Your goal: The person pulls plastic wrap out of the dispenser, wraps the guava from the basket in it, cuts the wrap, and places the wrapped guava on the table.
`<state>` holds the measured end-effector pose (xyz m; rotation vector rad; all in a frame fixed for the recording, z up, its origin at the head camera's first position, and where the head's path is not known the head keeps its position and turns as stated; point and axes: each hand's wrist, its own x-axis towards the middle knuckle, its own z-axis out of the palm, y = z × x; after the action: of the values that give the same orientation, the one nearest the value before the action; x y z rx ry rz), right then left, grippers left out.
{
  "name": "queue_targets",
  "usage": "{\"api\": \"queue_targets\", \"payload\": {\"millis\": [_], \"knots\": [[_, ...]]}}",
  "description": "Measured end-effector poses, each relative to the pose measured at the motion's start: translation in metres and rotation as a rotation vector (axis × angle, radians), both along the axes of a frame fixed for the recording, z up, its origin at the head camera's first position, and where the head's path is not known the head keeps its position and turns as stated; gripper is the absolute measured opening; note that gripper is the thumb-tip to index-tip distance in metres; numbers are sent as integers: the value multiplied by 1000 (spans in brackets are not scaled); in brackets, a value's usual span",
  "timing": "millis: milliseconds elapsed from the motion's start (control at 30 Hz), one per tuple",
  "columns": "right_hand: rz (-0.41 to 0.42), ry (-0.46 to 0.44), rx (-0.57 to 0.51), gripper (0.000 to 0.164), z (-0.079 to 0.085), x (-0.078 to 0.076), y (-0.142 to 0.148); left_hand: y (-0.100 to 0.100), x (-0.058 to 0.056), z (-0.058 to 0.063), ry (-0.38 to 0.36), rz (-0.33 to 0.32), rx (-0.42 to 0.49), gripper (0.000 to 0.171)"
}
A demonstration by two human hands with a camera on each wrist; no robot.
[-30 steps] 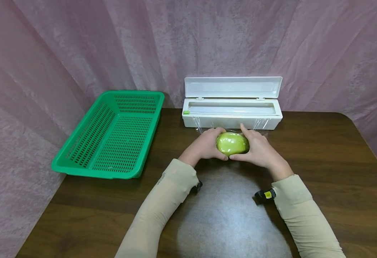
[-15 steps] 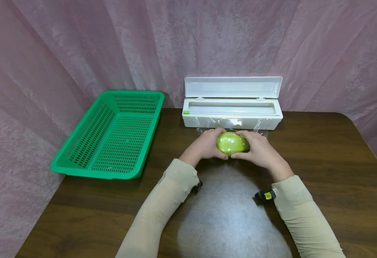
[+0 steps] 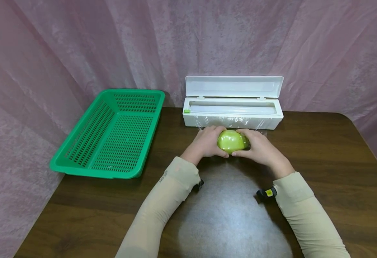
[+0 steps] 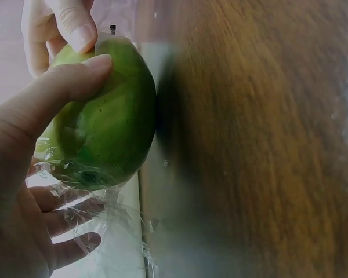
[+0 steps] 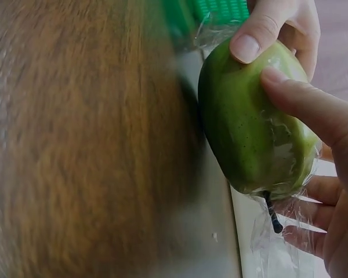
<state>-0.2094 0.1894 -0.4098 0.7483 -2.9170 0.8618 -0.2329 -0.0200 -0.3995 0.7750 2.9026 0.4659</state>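
A pink curtain [image 3: 143,43] hangs behind the brown worktop [image 3: 333,154]; on the worktop's left part stands a green slotted basket [image 3: 93,173]; to its right, well apart, sits a long white box [image 3: 233,99], lid raised, a pale roll [image 3: 231,109] inside; just in front of the box, the left hand [image 3: 207,142] and right hand [image 3: 260,148] grasp a green fruit [image 3: 231,141] from either side, thumbs on its near face; whether it touches the worktop I cannot tell; crinkled clear film [image 5: 269,249] clings around it; a short dark stem [image 5: 272,214] points toward the right hand.
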Motion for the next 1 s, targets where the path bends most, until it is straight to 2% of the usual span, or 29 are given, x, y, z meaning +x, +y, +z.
{"api": "queue_targets", "payload": {"millis": [200,400,567,800,1000], "knots": [[-18,-4,18,80,0,-1,0,0,-2,1,15,8,-22,93],[-20,10,65,88,1,-1,0,-1,0,-1,26,-1,-58,100],[-37,28,112,91,5,-1,-1,-2,2,-1,31,-6,-53,108],[-27,68,142,87,12,0,-1,-4,3,-1,37,-13,-27,95],[3,92,152,84,19,-4,-2,-7,5,-1,28,-17,11,95]]}}
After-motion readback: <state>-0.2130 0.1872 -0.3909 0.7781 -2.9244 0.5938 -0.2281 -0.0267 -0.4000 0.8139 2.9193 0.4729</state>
